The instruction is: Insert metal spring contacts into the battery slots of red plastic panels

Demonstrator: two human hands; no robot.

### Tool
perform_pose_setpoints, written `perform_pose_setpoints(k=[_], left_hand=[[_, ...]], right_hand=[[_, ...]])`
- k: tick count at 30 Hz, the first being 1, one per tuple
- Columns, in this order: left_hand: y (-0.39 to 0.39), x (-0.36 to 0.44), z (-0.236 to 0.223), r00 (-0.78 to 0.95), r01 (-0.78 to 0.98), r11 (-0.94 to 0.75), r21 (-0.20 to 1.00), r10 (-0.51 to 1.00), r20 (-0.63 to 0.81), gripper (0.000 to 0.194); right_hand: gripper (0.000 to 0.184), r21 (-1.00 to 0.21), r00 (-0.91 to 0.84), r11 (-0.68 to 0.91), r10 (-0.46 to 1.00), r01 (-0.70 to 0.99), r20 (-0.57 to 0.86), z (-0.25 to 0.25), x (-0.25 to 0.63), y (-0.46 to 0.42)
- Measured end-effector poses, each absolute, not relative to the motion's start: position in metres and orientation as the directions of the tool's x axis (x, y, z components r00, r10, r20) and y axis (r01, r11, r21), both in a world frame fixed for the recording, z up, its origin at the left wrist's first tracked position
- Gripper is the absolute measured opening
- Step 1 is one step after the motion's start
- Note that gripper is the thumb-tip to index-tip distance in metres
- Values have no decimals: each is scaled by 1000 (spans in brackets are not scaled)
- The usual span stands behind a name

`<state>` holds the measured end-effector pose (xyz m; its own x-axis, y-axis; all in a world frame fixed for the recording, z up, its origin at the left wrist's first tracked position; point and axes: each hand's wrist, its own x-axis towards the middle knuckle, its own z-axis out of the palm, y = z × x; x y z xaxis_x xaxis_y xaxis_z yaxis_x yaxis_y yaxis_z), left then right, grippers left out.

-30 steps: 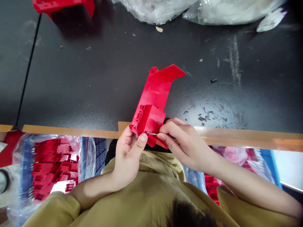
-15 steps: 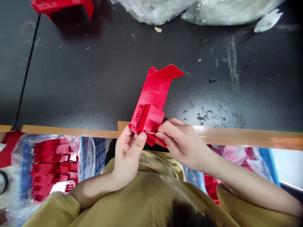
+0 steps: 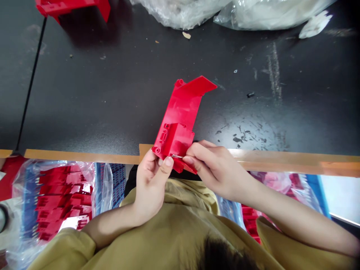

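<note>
The left hand (image 3: 150, 191) pinched a red plastic casing (image 3: 183, 108); the right hand (image 3: 218, 167) pinched a thin metal piece (image 3: 177, 156) against it, seemingly unfinished.

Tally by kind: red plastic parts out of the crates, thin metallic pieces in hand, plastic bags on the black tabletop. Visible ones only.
Red angled plastic parts: 2
Thin silvery metallic piece: 1
Translucent whitish plastic bags: 2
Total: 5
</note>
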<state>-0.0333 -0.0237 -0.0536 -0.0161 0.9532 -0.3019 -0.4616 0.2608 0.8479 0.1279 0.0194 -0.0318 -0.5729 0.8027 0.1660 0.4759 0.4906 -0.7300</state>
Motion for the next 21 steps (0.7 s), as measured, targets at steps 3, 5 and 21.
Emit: perform_pose_setpoints(k=[3, 5, 21], left_hand=[[-23, -33, -53, -17, -455, 261, 851, 953, -302, 17], [-23, -32, -52, -22, -456, 260, 851, 953, -303, 18], [-35, -31, -39, 19, -324, 259, 910, 963, -267, 17]], right_hand=[[25, -738, -576, 484, 802, 470, 159, -32, 128, 20], [24, -741, -576, 484, 802, 465, 162, -31, 128, 21], [31, -786, -361, 222, 932, 578, -3, -26, 132, 33]])
